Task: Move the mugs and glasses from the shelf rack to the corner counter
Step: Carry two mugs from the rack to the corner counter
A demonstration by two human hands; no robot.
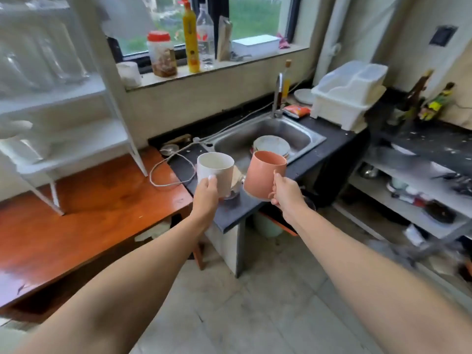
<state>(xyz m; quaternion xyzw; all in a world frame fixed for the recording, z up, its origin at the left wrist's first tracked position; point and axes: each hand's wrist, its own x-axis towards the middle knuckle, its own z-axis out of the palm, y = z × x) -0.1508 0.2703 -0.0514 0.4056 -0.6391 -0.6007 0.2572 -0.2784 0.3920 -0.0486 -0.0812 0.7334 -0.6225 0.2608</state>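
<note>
My left hand grips the white mug, thumb curled over its side. My right hand is clamped on the handle of the pink mug, which tilts left. Both mugs are held in the air over the dark desk, near the sink. White shelf rack at far left, blurred.

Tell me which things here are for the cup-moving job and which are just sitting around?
For the job:
white mug, held by the left hand
pink mug, held by the right hand
white shelf rack

Just sitting around:
sink with dishes
yellow bottle
red-lidded jar
dish drainer
</note>
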